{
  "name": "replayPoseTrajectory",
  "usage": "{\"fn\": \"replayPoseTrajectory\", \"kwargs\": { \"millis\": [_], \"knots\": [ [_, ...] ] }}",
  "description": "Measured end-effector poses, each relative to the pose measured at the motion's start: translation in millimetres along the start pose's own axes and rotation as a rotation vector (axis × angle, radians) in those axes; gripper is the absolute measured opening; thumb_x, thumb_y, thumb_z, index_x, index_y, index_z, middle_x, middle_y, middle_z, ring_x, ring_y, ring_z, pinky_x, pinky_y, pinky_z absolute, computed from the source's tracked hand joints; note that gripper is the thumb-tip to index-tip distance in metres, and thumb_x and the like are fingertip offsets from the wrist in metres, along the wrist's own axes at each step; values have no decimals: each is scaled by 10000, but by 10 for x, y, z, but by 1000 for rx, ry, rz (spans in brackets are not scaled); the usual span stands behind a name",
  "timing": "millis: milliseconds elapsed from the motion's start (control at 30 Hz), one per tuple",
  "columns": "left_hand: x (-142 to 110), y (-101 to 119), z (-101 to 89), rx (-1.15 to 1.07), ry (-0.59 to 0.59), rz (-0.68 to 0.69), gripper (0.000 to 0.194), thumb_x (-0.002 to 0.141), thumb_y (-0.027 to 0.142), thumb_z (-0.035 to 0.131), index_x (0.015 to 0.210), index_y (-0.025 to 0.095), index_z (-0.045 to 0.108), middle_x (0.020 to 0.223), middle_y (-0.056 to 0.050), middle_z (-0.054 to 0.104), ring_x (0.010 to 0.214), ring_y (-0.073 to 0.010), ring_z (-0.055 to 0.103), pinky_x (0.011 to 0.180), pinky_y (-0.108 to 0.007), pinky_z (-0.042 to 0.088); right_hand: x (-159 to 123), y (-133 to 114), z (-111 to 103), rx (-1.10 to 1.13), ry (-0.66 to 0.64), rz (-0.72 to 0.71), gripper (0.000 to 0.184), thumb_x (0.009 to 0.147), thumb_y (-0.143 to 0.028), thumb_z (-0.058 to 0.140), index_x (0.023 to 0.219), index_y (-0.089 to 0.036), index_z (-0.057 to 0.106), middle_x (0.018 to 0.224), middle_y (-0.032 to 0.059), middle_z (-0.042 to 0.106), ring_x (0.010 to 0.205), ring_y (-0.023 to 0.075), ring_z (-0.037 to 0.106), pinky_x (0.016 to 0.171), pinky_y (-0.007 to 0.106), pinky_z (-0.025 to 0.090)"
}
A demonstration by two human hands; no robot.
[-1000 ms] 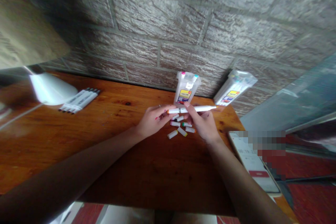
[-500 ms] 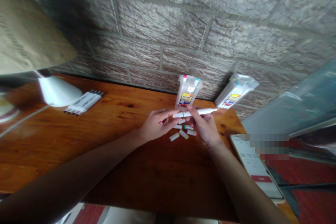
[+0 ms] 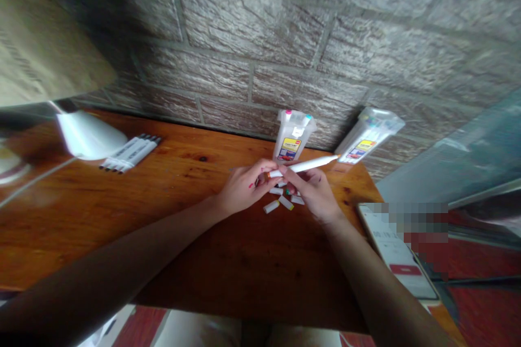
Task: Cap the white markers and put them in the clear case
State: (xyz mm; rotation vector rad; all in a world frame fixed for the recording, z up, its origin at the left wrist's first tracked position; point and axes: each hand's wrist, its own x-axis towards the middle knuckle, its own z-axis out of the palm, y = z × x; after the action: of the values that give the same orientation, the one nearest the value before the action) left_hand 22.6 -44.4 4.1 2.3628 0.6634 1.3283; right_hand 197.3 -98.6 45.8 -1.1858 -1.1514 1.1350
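Observation:
A white marker [image 3: 311,164] with an orange tip at its right end lies across both hands above the table. My left hand [image 3: 246,187] is closed on its left end, where an orange band shows. Thumb and fingers of my right hand [image 3: 315,192] pinch the barrel near the middle. Red ink marks dot the left hand. Just below the hands, several loose white caps with coloured ends, such as a yellow-ended cap [image 3: 286,203], lie on the wooden table [image 3: 228,260]. The right hand's fingers partly hide some of them.
A clear marker case [image 3: 290,141] with two markers stands behind the hands; a fuller case [image 3: 364,138] is to its right. Several white markers [image 3: 132,153] lie by the lamp [image 3: 87,135] at left. A phone [image 3: 401,252] rests at the right edge. A brick wall [image 3: 244,38] rises behind.
The marker's right end has tilted upward a little. My right thumb has come closer to my left fingers along the barrel.

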Motion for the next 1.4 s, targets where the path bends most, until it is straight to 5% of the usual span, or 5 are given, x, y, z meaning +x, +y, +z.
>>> {"fn": "replayPoseTrajectory", "kwargs": {
  "millis": [500,633,900,1133,1400],
  "knots": [
    [8,82,-18,-63,7,-59,218,982,343,582,1135,191,609,942,-41,788,715,-120,717,687,-226,559,-11,30,-153,-469,120,-275,415,897,-570,616,727,-192,627,566,-18,564,484,110,494,458,237,384],
    [13,91,-39,-62,12,-25,229,1006,339,528,1157,189,613,976,-54,784,820,-148,737,778,-260,580,-38,78,-125,-538,3,-273,428,923,-584,566,714,-210,583,516,-22,558,425,119,507,443,244,397],
    [8,82,-34,-72,38,-23,226,1006,338,533,1154,193,623,934,-39,784,806,-144,736,778,-259,579,-33,14,-4,-311,45,-222,445,933,-617,537,1170,-240,555,562,-67,498,459,123,431,428,236,363],
    [11,59,-40,-83,43,-87,212,1005,324,519,1114,186,636,911,-48,785,793,-142,738,726,-242,575,-8,-61,-8,-60,65,-81,410,844,-624,634,793,-226,554,544,-61,464,431,93,384,400,227,309],
    [28,41,-50,-91,62,-125,193,1008,302,512,1075,180,645,898,-49,779,763,-132,732,697,-226,566,37,-90,-53,301,178,-30,458,801,-639,689,995,-227,643,524,-111,320,384,57,200,362,215,139]
  ]
}}
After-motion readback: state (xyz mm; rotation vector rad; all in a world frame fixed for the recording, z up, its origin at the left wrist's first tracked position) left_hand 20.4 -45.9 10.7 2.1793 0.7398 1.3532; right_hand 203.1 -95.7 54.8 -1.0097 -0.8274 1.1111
